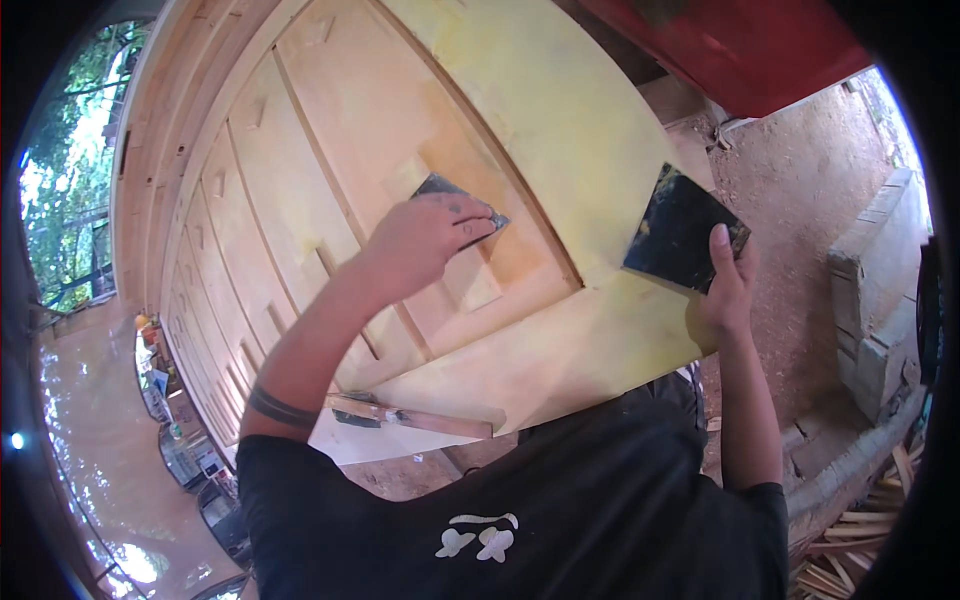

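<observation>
My left hand (425, 245) is closed on a thin dark flat pad (438, 184), pressed against a pale wooden panel front (340, 95). Part of the pad is hidden under the fingers, and its exact kind does not show. Around it spreads an orange-brown patch (518, 252) on the wood. In my right hand (732, 285) is a dark square plate (680, 228) with worn, smeared edges, gripped at its near corner with the thumb on top. The plate hangs over the right edge of the panel's yellowish border (560, 130).
A wooden-handled tool with a dark head (440, 420) lies on the panel's near edge. Small wooden blocks (325, 262) stand out from the panel sections. Red sheeting (740, 50) hangs at the far right, above a concrete block (870, 290). Wood offcuts (855, 540) lie at lower right.
</observation>
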`<state>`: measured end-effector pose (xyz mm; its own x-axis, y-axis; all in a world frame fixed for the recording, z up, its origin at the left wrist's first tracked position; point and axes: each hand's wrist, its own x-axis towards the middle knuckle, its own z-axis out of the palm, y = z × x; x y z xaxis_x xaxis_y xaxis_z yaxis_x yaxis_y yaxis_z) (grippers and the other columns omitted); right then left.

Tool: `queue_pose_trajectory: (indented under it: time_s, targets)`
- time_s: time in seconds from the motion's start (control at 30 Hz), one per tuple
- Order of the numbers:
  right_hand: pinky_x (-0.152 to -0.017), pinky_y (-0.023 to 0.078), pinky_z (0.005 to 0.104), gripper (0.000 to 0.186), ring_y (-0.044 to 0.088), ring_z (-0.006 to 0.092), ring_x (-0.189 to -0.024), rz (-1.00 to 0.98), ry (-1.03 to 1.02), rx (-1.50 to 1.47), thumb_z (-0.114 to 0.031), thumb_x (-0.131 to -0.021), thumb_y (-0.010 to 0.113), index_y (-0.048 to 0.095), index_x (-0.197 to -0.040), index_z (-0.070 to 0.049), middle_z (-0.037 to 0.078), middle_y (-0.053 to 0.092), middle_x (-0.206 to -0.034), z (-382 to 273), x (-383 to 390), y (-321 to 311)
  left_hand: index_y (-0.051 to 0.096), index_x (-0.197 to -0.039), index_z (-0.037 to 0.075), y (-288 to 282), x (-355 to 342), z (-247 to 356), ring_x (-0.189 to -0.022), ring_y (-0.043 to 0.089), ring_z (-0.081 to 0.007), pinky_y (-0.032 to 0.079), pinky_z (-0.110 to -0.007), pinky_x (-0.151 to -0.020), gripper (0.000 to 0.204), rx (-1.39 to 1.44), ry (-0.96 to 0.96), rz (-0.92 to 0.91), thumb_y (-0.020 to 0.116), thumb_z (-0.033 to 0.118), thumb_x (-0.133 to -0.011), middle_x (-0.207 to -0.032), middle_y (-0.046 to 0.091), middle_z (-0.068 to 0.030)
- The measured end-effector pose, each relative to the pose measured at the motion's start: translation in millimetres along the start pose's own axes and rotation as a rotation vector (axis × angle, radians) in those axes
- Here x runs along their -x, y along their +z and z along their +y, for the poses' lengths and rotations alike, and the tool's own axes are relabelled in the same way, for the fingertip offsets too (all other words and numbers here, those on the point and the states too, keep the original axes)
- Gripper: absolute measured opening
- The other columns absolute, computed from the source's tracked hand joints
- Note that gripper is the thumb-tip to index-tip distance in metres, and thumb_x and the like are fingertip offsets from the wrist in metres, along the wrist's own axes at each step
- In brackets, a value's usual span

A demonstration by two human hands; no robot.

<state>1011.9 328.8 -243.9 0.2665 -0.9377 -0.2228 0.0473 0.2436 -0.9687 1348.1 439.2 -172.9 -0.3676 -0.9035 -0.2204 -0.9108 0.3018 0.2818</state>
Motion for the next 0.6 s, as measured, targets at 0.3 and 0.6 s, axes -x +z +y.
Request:
queue_pose_trajectory:
  time_s: [0.3,0.6]
  targets:
    - [-0.084,0.048,0.0271,0.028,0.059,0.0125,-0.095,0.030,-0.009,-0.118,-0.022,-0.096,0.054,0.055,-0.115,-0.001,0.005,0.062,-0.106,-4,5,13,0.061,-0.115,0.011,24,11,-6,-0.110,0.057,-0.0241,0.049,-0.035,-0.088,0.046,-0.147,0.119,0.226,0.049,-0.005,-0.074,-0.119,0.061,-0.0054]
    - [-0.088,0.046,0.0281,0.029,0.058,0.0132,-0.098,0.062,-0.062,-0.067,-0.023,-0.096,0.054,0.055,-0.115,-0.001,0.006,0.062,-0.109,-2,3,13,0.064,-0.111,0.010,0,-5,-29,-0.111,0.057,-0.0223,0.050,-0.035,-0.088,0.047,0.060,-0.006,0.197,0.050,-0.010,-0.071,-0.116,0.063,-0.0054]
